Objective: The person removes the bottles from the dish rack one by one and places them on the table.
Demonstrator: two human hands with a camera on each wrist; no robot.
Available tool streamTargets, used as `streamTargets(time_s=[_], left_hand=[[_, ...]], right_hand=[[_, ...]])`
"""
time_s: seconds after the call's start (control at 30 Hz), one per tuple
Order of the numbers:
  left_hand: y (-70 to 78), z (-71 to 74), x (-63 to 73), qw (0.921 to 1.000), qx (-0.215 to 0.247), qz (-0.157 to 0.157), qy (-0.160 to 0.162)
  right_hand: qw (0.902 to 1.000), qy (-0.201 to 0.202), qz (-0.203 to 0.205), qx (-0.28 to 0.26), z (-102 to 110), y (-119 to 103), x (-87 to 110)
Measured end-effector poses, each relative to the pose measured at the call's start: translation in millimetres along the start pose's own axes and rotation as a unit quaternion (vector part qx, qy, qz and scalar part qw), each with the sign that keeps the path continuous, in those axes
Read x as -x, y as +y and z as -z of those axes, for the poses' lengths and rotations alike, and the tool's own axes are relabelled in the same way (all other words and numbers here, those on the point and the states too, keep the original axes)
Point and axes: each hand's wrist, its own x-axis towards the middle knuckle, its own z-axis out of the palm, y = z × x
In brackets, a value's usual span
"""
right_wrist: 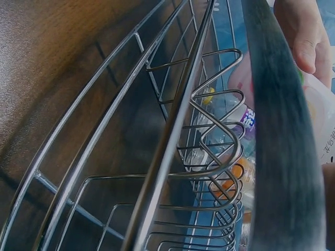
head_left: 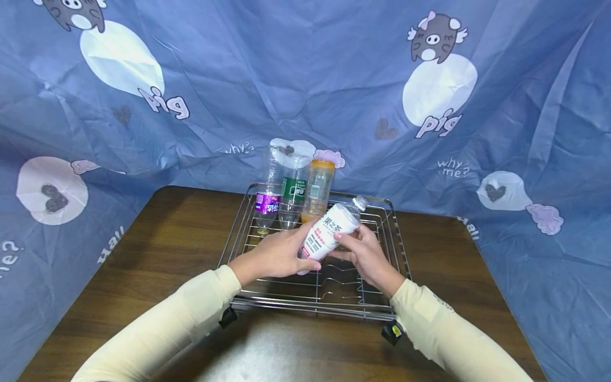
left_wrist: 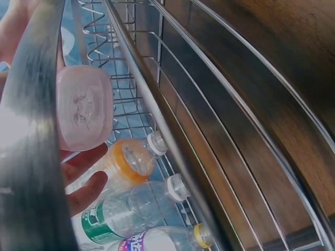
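Note:
A plastic bottle with a white label [head_left: 326, 233] is held tilted above the wire rack [head_left: 317, 307], its capped end pointing up and to the right. My left hand [head_left: 281, 252] grips its lower end. Around the label's right side, my right hand [head_left: 369, 257] holds the same bottle with thumb and fingers. From the left wrist view, the bottle's pinkish base [left_wrist: 86, 107] faces the camera. Cap down in the rack, at the back left, stand a purple-labelled bottle [head_left: 267, 202], a green-labelled bottle [head_left: 293, 191] and an orange-tinted bottle [head_left: 317, 188].
The rack rests on a brown wooden table [head_left: 453, 281], with black feet [head_left: 392, 331] at its front corners. Wavy wire dividers [right_wrist: 230, 115] rise inside it. A blue printed cloth [head_left: 305, 79] hangs behind and at both sides.

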Motion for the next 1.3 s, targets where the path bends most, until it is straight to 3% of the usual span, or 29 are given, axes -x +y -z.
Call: streamTargets(time_s=[0.3, 0.57, 0.9, 1.3], left_hand=[[0.0, -1.1, -0.2, 0.9999, 0.005, -0.008, 0.009], [0.7, -3.9, -0.5, 0.9998, 0.012, 0.005, 0.012], [-1.2, -4.6, -0.3, 0.9995, 0.012, 0.012, 0.026], [-3.0, -2.3, -0.8, 0.9996, 0.019, 0.013, 0.015]], right_hand=[[1.0000, 0.003, -0.004, -0.004, -1.1, -1.3, 0.8], [1.0000, 0.003, -0.003, -0.007, 1.1, 0.4, 1.7], [0.9996, 0.009, -0.009, 0.027, 1.4, -1.7, 0.9], [0.9985, 0.002, -0.011, 0.054, 3.8, -0.5, 1.8]])
